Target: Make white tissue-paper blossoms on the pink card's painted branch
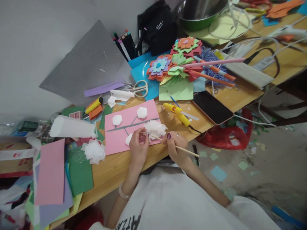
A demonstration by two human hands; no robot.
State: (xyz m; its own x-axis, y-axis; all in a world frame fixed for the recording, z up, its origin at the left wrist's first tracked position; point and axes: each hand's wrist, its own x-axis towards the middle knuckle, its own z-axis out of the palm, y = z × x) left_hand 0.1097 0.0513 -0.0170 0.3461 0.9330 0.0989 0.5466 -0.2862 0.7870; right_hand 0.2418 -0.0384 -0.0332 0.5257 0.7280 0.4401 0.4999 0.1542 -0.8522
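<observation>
A thin wooden stick [187, 151] is pinched in my right hand [178, 148], its tip pointing left. My left hand [139, 147] is closed in a pinch by that tip; what its fingertips hold is too small to make out. Both hands are over the lower right of a pink paper sheet [112, 143]. On the sheet is a grey branch line [130, 125] with several white paper hexagons [117, 120], one partly hidden by my left hand. A fluffy white tissue tuft [155, 127] lies just beyond my fingers, on the sheet's right side.
Right of the sheet are a yellow glue gun [176, 113] and a phone [213, 107]. White scissors [140, 89] and folded paper flowers [159, 65] lie behind. Another white tuft [93, 151] and stacked coloured paper [50, 172] are at left. The table's front edge runs below my wrists.
</observation>
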